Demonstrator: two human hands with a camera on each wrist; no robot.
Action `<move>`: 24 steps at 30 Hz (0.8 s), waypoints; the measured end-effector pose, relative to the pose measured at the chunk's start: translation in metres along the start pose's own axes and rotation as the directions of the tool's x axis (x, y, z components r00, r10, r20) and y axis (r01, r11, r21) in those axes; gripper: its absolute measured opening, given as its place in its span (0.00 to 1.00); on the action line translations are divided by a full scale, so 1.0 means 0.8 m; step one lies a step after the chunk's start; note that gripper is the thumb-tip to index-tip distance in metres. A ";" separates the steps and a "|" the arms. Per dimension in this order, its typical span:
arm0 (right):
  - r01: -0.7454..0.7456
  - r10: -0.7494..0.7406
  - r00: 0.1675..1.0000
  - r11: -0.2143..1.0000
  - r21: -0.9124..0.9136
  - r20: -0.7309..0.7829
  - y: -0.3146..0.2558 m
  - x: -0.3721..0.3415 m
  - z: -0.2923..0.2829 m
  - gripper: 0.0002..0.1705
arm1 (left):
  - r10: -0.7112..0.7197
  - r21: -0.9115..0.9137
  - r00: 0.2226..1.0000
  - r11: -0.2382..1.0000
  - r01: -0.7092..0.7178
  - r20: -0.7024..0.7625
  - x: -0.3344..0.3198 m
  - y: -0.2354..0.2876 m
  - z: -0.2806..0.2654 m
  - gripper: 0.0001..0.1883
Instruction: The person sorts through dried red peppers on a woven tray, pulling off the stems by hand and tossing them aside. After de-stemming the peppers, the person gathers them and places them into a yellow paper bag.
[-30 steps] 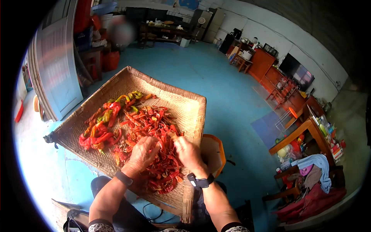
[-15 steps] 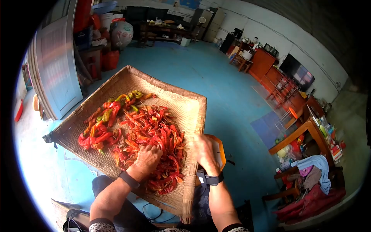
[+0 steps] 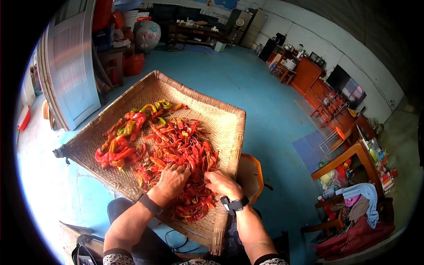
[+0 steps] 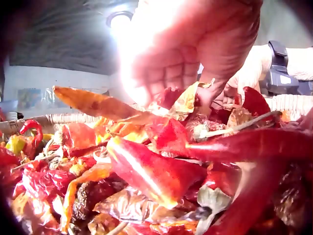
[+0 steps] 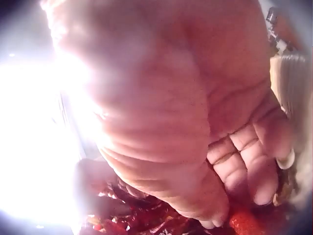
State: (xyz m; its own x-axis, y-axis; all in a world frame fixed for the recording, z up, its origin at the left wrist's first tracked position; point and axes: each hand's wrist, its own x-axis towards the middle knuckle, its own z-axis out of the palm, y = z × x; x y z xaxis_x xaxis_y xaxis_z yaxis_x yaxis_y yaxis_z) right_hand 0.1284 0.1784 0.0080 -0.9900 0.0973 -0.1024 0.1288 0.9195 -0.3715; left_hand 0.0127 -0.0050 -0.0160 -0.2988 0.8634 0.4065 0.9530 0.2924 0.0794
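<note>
A heap of dried red chili peppers [image 3: 194,145] lies in a square woven basket [image 3: 221,115]. My left hand [image 3: 173,177] rests on the heap, its curled fingers and thumb gripping chilies; in the left wrist view, red and yellowish pieces show under the fingers. Just to its right, my right hand [image 3: 222,182] reaches down into the heap near the basket's right rim. The right wrist view has a red chili pepper [image 5: 246,223] at its thumb and bent fingers. Fresher red and green peppers [image 3: 128,134] form a separate pile at the basket's left.
Beside the basket's right edge stands an orange-rimmed bucket [image 3: 251,176], partly hidden under the rim. A wooden chair [image 3: 329,225] heaped with clothes is at the right. At the left is a door panel [image 3: 75,66]. Cabinets and a television [image 3: 346,84] line the far right wall.
My right hand moved from the heap out over the basket's right rim by the bucket, then back to the heap. My left hand stayed on the chilies. The head view shifted slightly.
</note>
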 end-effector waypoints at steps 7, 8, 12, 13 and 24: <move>0.101 0.062 0.941 0.888 0.448 -0.334 -0.014 -0.004 -0.018 0.09 | -0.173 -0.513 0.981 0.852 0.106 -0.085 0.015 0.011 -0.034 0.15; 0.163 0.006 0.933 0.885 0.437 -0.361 -0.013 0.000 -0.010 0.10 | -0.243 -0.696 0.967 0.708 0.120 -0.081 0.018 0.012 -0.037 0.15; 0.228 -0.101 0.926 0.919 0.322 -0.365 -0.042 -0.002 -0.006 0.07 | -0.227 -0.732 0.973 0.656 0.182 0.038 0.020 0.010 -0.039 0.14; 0.227 -0.100 0.926 0.918 0.324 -0.364 -0.042 0.000 -0.004 0.07 | -0.207 -0.740 0.978 0.656 0.148 0.013 0.021 0.010 -0.035 0.13; 0.254 0.021 0.825 0.879 0.403 -0.564 -0.005 0.003 0.006 0.05 | -0.207 -0.886 0.971 0.417 0.201 0.123 0.021 0.000 -0.039 0.11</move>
State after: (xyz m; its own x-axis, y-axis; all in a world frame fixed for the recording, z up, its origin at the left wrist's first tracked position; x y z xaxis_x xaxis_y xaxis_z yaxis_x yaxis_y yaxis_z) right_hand 0.1256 0.1732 0.0044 -0.8471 0.3142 0.4286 -0.1145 0.6796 -0.7246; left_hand 0.0093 -0.0035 0.0188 -0.4936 0.8279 0.2665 0.3818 -0.0691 0.9216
